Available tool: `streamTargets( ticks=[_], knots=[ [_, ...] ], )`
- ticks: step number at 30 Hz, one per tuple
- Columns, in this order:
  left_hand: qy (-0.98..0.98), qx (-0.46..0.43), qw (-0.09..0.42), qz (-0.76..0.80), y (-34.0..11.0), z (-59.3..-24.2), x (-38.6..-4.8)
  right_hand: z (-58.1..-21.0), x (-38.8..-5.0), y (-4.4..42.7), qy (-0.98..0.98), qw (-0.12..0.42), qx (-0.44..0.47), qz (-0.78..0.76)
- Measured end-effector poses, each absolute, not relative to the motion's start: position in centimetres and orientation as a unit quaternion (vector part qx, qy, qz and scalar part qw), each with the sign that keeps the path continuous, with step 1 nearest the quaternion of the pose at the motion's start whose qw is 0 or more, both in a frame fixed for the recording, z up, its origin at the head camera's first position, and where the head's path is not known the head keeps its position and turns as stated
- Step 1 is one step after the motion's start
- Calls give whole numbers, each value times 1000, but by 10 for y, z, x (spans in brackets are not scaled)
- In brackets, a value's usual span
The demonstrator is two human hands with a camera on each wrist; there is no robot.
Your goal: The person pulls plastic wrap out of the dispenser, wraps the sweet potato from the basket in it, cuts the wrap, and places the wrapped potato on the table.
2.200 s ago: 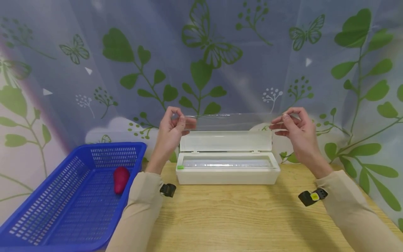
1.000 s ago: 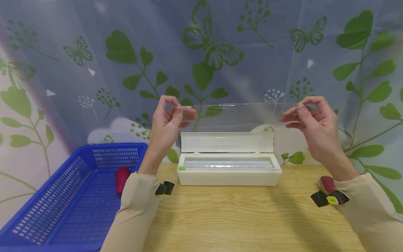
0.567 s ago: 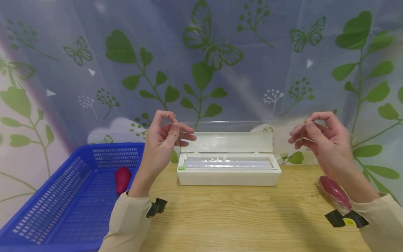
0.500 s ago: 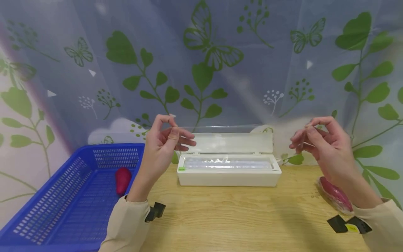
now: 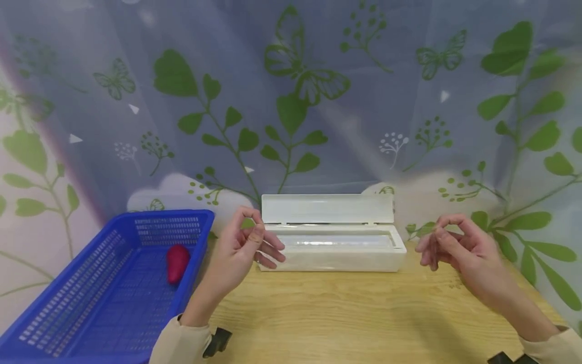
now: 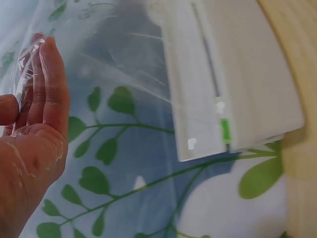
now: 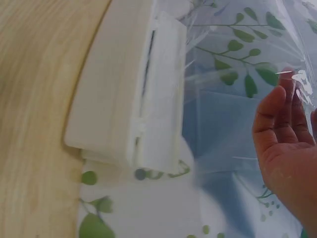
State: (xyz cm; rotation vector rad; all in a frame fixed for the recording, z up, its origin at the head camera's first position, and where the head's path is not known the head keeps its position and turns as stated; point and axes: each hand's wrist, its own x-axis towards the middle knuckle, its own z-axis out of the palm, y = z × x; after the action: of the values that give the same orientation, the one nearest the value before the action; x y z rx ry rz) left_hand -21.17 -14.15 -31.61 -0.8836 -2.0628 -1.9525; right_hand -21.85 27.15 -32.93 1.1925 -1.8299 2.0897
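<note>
Clear cling film (image 7: 223, 44) spans from the long white box to my hands; it is hard to make out in the head view. My left hand (image 5: 243, 247) pinches its left end between thumb and index finger, other fingers spread loosely, in front of the box's left end. My right hand (image 5: 464, 253) pinches the right end, to the right of the box. The white cling film box (image 5: 336, 262) sits on the table with its lid (image 5: 327, 209) raised at the back. The film roll (image 5: 318, 242) shows inside. A green piece (image 6: 226, 131) marks the box's left end.
A blue plastic basket (image 5: 163, 213) stands at the left, holding a smooth dark-red elongated item (image 5: 178, 264). The wooden table (image 5: 336, 313) extends in front of the box. A leaf-patterned cloth (image 5: 218, 91) hangs behind.
Both hands have lowered from above the box, after raising and spreading the film. The film-wrapped red item seen earlier beside my right wrist is now hidden.
</note>
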Motion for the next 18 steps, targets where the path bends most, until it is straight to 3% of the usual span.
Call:
streamTargets(
  ticks=[12,18],
  knots=[
    [-708,-258,2,-657,-148,-354,-222,-368,-221,278,-720,20,310,621],
    [-734,-266,-93,-618,-151,-370,-219,-382,-218,291,-762,-4,302,572]
  ],
)
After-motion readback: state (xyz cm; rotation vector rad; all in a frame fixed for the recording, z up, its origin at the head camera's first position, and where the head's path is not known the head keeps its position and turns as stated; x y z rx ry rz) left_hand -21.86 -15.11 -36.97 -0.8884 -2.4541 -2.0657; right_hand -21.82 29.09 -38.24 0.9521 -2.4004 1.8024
